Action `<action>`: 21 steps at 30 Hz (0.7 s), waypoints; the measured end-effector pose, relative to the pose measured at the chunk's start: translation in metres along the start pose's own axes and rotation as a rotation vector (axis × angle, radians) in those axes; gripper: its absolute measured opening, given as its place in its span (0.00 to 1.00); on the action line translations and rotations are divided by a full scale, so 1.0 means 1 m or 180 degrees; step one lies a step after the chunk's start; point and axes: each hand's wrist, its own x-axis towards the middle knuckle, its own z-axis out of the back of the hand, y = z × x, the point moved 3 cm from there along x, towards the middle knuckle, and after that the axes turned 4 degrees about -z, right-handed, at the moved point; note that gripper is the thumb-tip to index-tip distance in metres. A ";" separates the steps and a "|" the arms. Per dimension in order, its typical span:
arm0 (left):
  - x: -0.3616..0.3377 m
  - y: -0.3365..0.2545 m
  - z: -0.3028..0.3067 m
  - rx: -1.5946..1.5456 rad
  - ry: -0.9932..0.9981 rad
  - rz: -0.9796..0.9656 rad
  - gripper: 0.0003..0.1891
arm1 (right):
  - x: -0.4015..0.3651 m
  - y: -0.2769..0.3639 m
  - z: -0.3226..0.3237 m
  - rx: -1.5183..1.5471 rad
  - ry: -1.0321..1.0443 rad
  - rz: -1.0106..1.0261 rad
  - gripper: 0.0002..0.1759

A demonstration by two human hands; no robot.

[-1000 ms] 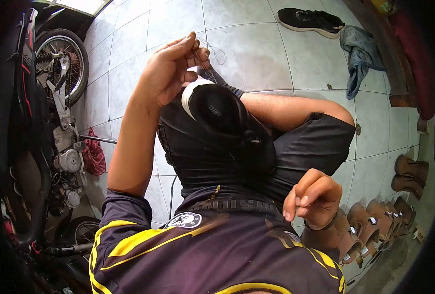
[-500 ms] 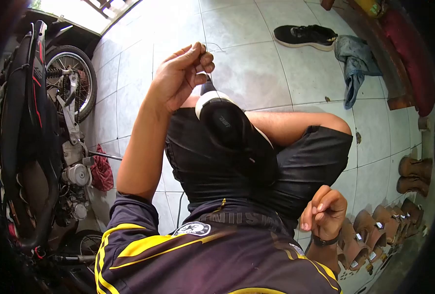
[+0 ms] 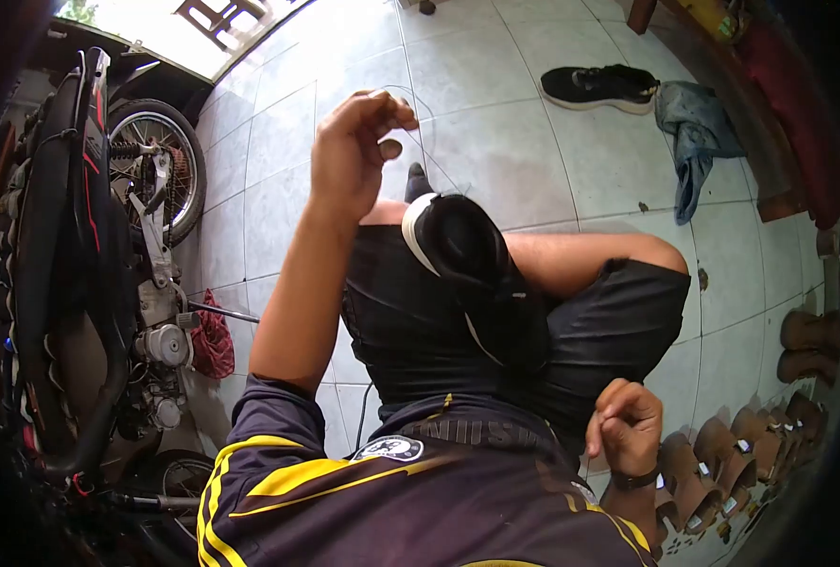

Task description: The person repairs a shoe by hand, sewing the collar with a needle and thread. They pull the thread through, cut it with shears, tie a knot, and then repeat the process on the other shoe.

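Right now your left hand (image 3: 358,142) is raised above your knees, its grip pinched together on a thin thread (image 3: 423,142) that runs down toward the black shoe (image 3: 467,255). Held that high, the thread looks taut. The shoe lies across your lap against your thighs, which likely steadies it. Your right hand (image 3: 628,425) sits low by your waist, fingers curled together. Whether they hold anything is hidden. 1 more shoe (image 3: 601,87) lies on the tiled floor (image 3: 495,57), well apart.

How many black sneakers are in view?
2. One sneaker lies on the lap, below the left hand pinching thread; the other sneaker sits on the floor beside a blue cloth. More may be hidden.
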 end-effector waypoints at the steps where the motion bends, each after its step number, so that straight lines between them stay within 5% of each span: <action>1: 0.003 0.002 0.006 -0.0264 0.0072 0.0257 0.08 | -0.005 0.006 0.006 -0.0161 -0.0152 0.0071 0.09; 5: 0.013 0.006 0.019 -0.1299 0.0977 0.0955 0.10 | -0.036 0.048 0.051 -0.0909 -0.0710 0.0781 0.11; 12: 0.014 -0.002 0.011 -0.1103 0.1803 0.0855 0.11 | -0.087 0.105 0.110 -0.1570 -0.1486 0.1458 0.05; 16: -0.001 0.000 -0.005 -0.0702 0.1678 0.0540 0.15 | -0.102 0.122 0.101 -0.1750 -0.1577 0.1756 0.06; 18: 0.000 0.000 -0.015 -0.0907 0.2395 0.0386 0.21 | -0.104 0.134 0.089 -0.1909 -0.1071 0.1973 0.05; 21: -0.003 -0.002 -0.023 -0.0507 0.2427 0.0467 0.23 | -0.115 0.159 0.070 -0.1924 -0.0818 0.2164 0.07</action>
